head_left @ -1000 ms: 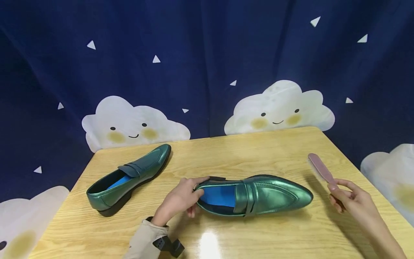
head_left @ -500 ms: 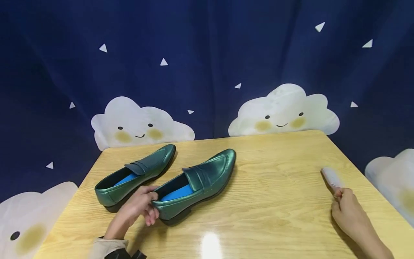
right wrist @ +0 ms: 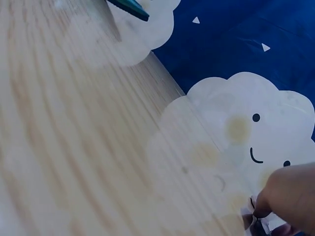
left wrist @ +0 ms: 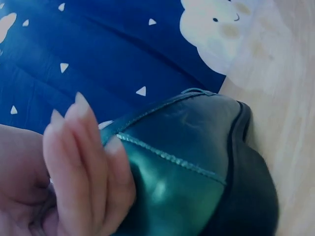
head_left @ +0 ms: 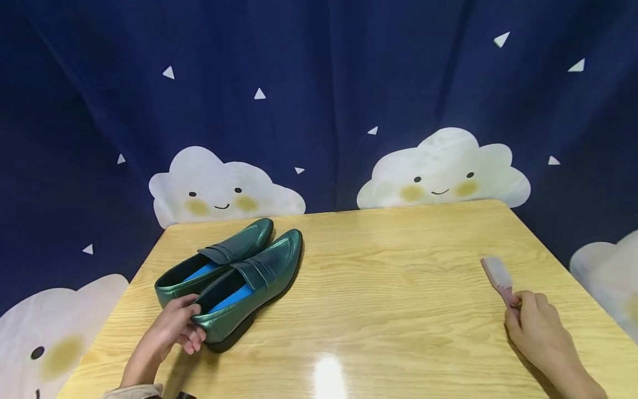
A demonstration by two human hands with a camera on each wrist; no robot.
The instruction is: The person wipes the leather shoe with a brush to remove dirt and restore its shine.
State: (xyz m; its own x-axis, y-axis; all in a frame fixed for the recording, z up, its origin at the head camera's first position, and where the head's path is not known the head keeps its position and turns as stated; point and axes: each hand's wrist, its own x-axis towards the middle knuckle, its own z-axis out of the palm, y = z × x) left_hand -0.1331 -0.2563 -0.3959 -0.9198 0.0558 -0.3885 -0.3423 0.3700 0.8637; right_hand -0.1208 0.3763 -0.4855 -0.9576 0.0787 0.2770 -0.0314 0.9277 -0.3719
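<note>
My left hand (head_left: pixel 175 326) grips the heel of a metallic green loafer (head_left: pixel 271 266) with a blue insole, its toe angled to the back right. Close along its left side lies the matching green loafer (head_left: pixel 241 244), partly hidden behind it. In the left wrist view, the fingers (left wrist: pixel 91 167) lie by the held shoe's heel (left wrist: pixel 167 182). Over at the right, my right hand (head_left: pixel 540 330) holds a brush (head_left: pixel 498 275) by its pinkish handle, pale bristles facing up. The right wrist view catches only part of that hand (right wrist: pixel 290 196).
Both shoes are on a light wooden table (head_left: pixel 389 288), whose back edge meets a dark blue curtain (head_left: pixel 319 100) printed with clouds and white triangles. A bright light reflection lies near the table's front.
My left hand has carried the loafer leftward and turned its toe toward the back, beside the other shoe. My right hand has turned the brush over, so its bristles now face up.
</note>
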